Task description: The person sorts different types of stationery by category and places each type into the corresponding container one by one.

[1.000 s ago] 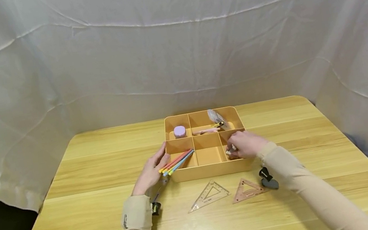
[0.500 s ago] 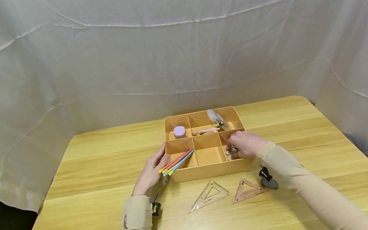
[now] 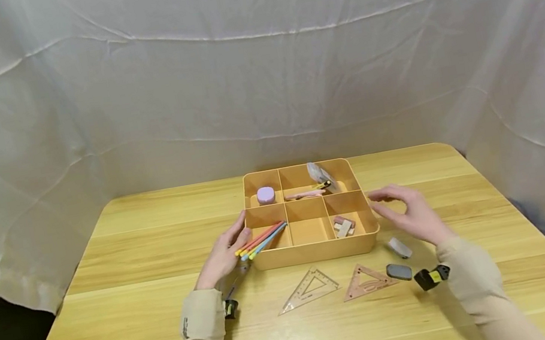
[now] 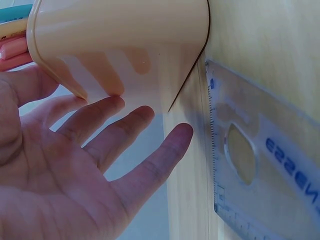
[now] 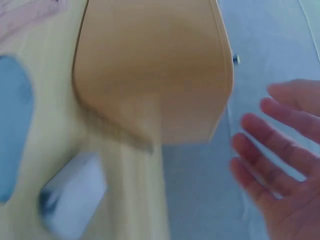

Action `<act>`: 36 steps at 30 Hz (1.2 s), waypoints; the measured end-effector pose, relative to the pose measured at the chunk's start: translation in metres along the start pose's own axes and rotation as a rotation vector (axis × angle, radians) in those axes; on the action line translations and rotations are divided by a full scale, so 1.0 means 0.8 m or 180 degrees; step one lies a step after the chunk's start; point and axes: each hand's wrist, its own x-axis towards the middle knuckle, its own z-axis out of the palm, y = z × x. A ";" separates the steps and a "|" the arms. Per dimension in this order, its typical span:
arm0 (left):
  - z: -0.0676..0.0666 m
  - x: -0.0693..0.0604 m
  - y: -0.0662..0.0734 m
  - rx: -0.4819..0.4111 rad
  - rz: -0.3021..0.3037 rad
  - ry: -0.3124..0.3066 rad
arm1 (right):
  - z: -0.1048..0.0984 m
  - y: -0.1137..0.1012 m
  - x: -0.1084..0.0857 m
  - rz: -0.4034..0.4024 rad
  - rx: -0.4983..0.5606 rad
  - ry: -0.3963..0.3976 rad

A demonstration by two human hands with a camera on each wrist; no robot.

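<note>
My left hand (image 3: pixel 224 254) is at the left side of an orange divided organizer box (image 3: pixel 314 252); in the left wrist view its fingertips touch the box wall and the thumb lies by the rim. Several coloured pens (image 3: pixel 262 241) slant out of the front left compartment beside that thumb. My right hand (image 3: pixel 412 215) is just off the box's right side, fingers spread and holding nothing in the right wrist view. Several small cream and pinkish blocks (image 3: pixel 344 226) lie in the front right compartment.
A clear set square (image 3: pixel 297 298), a pink set square (image 3: pixel 357 290), a grey rounded piece (image 3: pixel 399 271) and a white block with a dark end (image 3: pixel 399 248) lie before the box. Its back compartments hold a lilac round-cornered item (image 3: pixel 266 195), a pink slim item (image 3: pixel 305 194) and a clear packet (image 3: pixel 318 172).
My right hand has come out of the front right compartment and moved right, its fingers now spread. The small blocks there show now. My left hand has stayed put.
</note>
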 end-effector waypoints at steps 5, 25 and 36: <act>0.000 0.001 -0.001 0.0007 -0.0011 0.0004 | -0.019 0.021 -0.031 0.0556 0.0321 -0.0414; 0.000 0.001 0.000 0.0040 0.0043 -0.0059 | -0.019 0.077 -0.084 0.0713 0.1074 -0.1426; -0.001 -0.001 0.001 0.0003 0.0027 -0.0054 | -0.018 0.087 -0.088 0.0566 0.1409 -0.1496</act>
